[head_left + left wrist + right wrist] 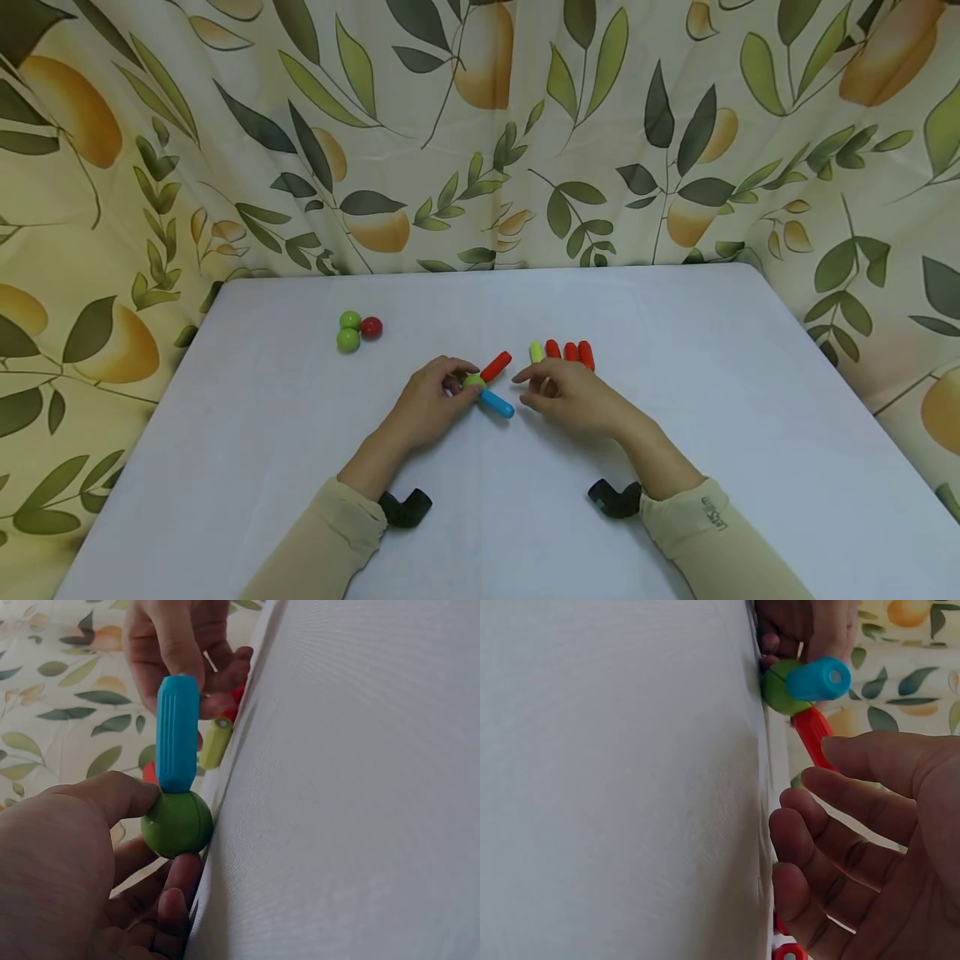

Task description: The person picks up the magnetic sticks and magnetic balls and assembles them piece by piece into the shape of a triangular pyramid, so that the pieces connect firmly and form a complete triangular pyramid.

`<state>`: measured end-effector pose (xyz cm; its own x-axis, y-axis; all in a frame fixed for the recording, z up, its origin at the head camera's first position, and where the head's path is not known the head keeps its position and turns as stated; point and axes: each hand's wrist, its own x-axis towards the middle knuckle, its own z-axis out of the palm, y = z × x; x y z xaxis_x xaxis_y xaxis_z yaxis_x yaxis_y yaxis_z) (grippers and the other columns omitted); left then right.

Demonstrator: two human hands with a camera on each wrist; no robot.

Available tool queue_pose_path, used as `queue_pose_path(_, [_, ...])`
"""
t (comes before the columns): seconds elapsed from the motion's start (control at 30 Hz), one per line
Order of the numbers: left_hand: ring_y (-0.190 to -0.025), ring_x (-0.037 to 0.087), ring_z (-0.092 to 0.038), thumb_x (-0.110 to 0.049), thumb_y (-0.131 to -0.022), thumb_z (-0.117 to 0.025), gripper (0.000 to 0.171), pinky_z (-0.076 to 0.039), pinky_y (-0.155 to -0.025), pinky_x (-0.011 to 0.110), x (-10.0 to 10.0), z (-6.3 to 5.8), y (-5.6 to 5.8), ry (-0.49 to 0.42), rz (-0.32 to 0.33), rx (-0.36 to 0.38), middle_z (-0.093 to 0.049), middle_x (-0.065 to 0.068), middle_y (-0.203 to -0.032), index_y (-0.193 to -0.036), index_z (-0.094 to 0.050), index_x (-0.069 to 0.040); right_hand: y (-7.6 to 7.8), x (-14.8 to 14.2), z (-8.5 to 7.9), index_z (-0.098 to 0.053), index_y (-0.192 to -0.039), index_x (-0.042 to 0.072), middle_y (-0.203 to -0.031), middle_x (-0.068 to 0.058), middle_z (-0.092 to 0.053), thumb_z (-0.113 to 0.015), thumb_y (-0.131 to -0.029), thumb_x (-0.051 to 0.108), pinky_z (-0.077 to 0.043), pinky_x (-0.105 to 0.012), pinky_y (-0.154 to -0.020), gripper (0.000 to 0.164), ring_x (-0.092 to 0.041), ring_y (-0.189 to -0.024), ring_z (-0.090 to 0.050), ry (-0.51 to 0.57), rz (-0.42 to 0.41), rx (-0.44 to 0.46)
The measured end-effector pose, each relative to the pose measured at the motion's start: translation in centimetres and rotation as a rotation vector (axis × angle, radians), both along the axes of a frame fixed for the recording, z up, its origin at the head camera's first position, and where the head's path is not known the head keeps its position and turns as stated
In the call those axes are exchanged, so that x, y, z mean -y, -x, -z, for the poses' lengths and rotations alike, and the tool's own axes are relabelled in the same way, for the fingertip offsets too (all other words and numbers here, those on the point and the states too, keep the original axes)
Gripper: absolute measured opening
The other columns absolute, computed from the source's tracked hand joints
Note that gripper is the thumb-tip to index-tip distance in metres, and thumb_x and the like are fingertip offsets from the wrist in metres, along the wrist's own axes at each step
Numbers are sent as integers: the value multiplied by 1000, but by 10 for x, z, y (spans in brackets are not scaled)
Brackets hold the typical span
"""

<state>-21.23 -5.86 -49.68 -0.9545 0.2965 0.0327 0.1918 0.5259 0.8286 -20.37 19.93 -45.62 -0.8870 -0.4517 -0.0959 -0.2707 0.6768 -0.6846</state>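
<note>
My left hand pinches a green ball between thumb and fingers, low over the white table. Two rods stick out of that ball at an angle to each other: a blue rod and a red rod. To the right, my right hand hovers with loosely bent fingers and nothing between them. A small gap separates its fingertips from the two rods. Just beyond the right hand lie a yellow-green rod and several red rods, partly hidden by it.
Two green balls and a dark red ball sit together at the back left of the white table. Behind the table's far edge hangs a leaf-and-fruit patterned curtain. A black camera mount is on each wrist.
</note>
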Motion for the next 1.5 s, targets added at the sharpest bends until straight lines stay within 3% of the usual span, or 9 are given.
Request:
queue_pose_path(0.13, [-92, 14, -58, -29, -98, -72, 23, -50, -79, 32, 0, -1, 1, 13, 6, -35, -63, -6, -97, -119, -73, -22, 0, 2, 1, -72, -126, 17, -96, 4, -67, -69, -99, 21, -54, -29, -76, 27, -13, -83, -62, 1, -15, -5])
queue_pose_path(0.5, [-95, 15, -60, -31, -98, -72, 20, -51, -82, 34, 1, -3, 5, -6, -6, -43, -65, -6, -100, -116, -72, -21, 2, 7, 0, -71, -127, 18, -96, 5, -67, -70, -98, 22, -53, -31, -77, 29, -14, -87, -61, -10, -31, 17])
queue_pose_path(0.83, [-94, 17, -59, -34, -98, -72, 26, -52, -82, 32, 2, 1, 1, -67, -53, 44, -65, -2, -101, -119, -70, -19, -3, 12, 7, -70, -121, 14, -94, 5, -68, -75, -95, 24, -53, -29, -76, 28, -15, -87, -61, -16, -37, 38])
queue_pose_path(1.03, [-91, 18, -61, -37, -98, -71, 24, -52, -79, 33, 0, -1, -1, -142, -59, 71, -68, -2, -98, -116, -72, -20, -8, 16, 10, -68, -112, 16, -91, 5, -67, -75, -96, 30, -53, -30, -74, 23, -14, -84, -63, 67, -36, 43])
queue_pose_path(1.3, [-86, 15, -66, -38, -98, -72, 26, -52, -76, 28, -5, 1, -3, -203, -26, 124, -72, -1, -96, -114, -69, -18, -14, 20, 15, -61, -132, 25, -104, 3, -66, -73, -97, 36, -53, -31, -78, 39, -17, -89, -64, 170, -56, 92])
queue_pose_path(1.5, [-89, 14, -70, -41, -98, -71, 30, -51, -78, 30, -7, 2, -3, -254, -26, 160, -74, 1, -98, -113, -63, -16, -13, 22, 18, -58, -130, 23, -112, 1, -67, -71, -99, 34, -54, -32, -76, 36, -19, -88, -68, 251, -44, 114])
